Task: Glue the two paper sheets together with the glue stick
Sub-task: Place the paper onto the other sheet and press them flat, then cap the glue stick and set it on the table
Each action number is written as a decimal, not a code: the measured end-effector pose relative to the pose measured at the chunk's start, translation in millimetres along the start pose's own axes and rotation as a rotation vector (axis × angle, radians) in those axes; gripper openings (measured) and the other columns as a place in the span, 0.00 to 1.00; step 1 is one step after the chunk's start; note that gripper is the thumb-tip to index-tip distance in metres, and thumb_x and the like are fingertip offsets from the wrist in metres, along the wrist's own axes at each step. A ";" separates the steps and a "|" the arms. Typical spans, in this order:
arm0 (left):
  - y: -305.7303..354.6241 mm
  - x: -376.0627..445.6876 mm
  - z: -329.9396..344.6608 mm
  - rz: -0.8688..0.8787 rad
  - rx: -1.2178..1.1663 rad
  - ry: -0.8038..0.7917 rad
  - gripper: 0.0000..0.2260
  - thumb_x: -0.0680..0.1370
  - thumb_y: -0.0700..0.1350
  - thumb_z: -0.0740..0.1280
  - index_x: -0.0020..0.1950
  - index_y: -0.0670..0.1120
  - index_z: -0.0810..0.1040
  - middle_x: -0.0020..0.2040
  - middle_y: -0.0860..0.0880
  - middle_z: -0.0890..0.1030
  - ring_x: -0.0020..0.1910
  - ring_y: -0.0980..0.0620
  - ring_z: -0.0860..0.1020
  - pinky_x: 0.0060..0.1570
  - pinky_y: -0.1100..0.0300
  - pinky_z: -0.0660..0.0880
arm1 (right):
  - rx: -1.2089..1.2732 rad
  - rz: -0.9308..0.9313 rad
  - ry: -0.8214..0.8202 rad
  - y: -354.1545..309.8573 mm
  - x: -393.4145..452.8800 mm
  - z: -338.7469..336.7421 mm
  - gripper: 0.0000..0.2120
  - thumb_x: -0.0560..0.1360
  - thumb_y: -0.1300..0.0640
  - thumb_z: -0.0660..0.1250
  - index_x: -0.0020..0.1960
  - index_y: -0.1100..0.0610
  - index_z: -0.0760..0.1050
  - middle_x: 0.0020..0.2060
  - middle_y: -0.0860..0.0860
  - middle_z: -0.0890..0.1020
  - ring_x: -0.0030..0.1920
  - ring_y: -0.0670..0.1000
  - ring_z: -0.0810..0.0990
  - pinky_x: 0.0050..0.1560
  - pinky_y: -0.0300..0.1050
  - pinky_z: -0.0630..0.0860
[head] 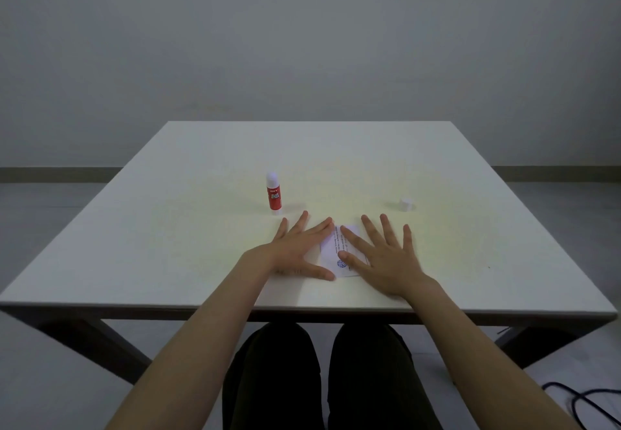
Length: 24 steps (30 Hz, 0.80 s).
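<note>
A small white paper sheet (pixel 331 254) with printed text and a blue logo lies flat near the table's front edge. My left hand (pixel 299 249) rests flat on its left part, fingers spread. My right hand (pixel 383 258) lies flat on its right part, fingers spread too. I cannot tell whether a second sheet lies under it. The red glue stick (pixel 274 196) stands upright behind my left hand, with a white top. A small white cap (pixel 406 204) stands on the table behind my right hand.
The white table (pixel 168 228) stretches wide around the paper, its front edge close to my forearms. My dark-trousered legs show below the edge. A dark cable (pixel 584 402) lies on the floor at the bottom right.
</note>
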<state>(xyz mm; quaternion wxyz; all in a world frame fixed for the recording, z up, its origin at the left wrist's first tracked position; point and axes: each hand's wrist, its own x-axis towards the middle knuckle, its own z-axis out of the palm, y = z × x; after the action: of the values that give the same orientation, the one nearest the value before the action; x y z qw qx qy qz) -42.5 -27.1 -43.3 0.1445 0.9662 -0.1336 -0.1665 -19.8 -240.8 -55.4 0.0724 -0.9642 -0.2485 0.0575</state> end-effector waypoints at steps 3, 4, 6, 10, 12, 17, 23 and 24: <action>1.1 -7.2 -1.8 -0.025 -0.183 0.059 0.46 0.68 0.68 0.64 0.75 0.61 0.36 0.79 0.51 0.40 0.75 0.49 0.32 0.73 0.42 0.34 | -0.007 -0.004 0.009 -0.2 -0.1 0.8 0.34 0.67 0.26 0.33 0.72 0.31 0.39 0.78 0.47 0.41 0.77 0.55 0.36 0.72 0.64 0.33; 2.1 -10.9 -2.6 -0.005 -0.293 0.120 0.44 0.70 0.65 0.65 0.75 0.61 0.38 0.79 0.52 0.43 0.76 0.51 0.36 0.74 0.45 0.35 | -0.005 -0.005 0.016 -0.4 -0.3 0.9 0.32 0.69 0.27 0.35 0.72 0.32 0.40 0.78 0.48 0.42 0.77 0.55 0.37 0.72 0.63 0.34; 5.3 -20.0 -1.7 0.005 -0.589 0.377 0.36 0.72 0.60 0.66 0.76 0.60 0.52 0.77 0.57 0.57 0.77 0.57 0.51 0.75 0.55 0.48 | 0.022 -0.005 0.025 -0.2 -0.3 1.1 0.29 0.72 0.29 0.38 0.72 0.32 0.42 0.78 0.48 0.43 0.77 0.55 0.39 0.72 0.63 0.35; 10.0 -29.6 3.0 -0.228 -0.762 1.223 0.15 0.73 0.47 0.71 0.59 0.55 0.76 0.53 0.57 0.80 0.53 0.57 0.77 0.54 0.55 0.74 | 0.067 -0.032 -0.001 0.9 -1.2 -1.8 0.28 0.71 0.29 0.37 0.70 0.29 0.37 0.78 0.48 0.43 0.77 0.55 0.40 0.72 0.63 0.37; 1.9 -24.4 -6.1 -0.387 -0.754 1.357 0.21 0.72 0.45 0.72 0.64 0.49 0.73 0.58 0.50 0.77 0.53 0.53 0.75 0.53 0.54 0.74 | 0.098 -0.031 -0.005 0.4 -2.8 -4.2 0.30 0.70 0.28 0.37 0.70 0.31 0.33 0.78 0.49 0.44 0.77 0.55 0.40 0.72 0.63 0.39; -14.1 1.8 -24.1 -0.527 -0.837 1.000 0.28 0.74 0.47 0.70 0.71 0.41 0.67 0.69 0.45 0.74 0.68 0.46 0.71 0.66 0.54 0.66 | 0.194 -0.010 0.018 1.1 -3.9 -9.7 0.31 0.74 0.31 0.43 0.70 0.34 0.29 0.78 0.48 0.45 0.77 0.52 0.42 0.73 0.61 0.39; 1.1 5.7 -31.1 -0.429 -0.966 1.037 0.12 0.76 0.46 0.65 0.35 0.41 0.79 0.34 0.50 0.83 0.37 0.51 0.78 0.38 0.61 0.69 | 0.475 -0.024 0.122 -0.2 -7.0 -21.5 0.31 0.77 0.38 0.51 0.75 0.41 0.41 0.78 0.46 0.51 0.77 0.47 0.49 0.74 0.58 0.39; 8.1 3.5 -34.0 -0.353 -1.066 1.005 0.11 0.76 0.46 0.66 0.36 0.44 0.81 0.35 0.53 0.84 0.39 0.54 0.79 0.39 0.65 0.71 | 0.587 -0.020 0.197 -3.8 -5.7 -26.3 0.29 0.77 0.40 0.54 0.76 0.43 0.49 0.76 0.47 0.58 0.75 0.48 0.57 0.75 0.56 0.50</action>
<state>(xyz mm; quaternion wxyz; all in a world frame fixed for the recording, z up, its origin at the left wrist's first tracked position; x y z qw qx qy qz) -28.8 -27.6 -10.9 0.6073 0.7321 0.2040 0.2315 -22.6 -243.2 -28.5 0.3720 -0.9006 -0.2224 0.0325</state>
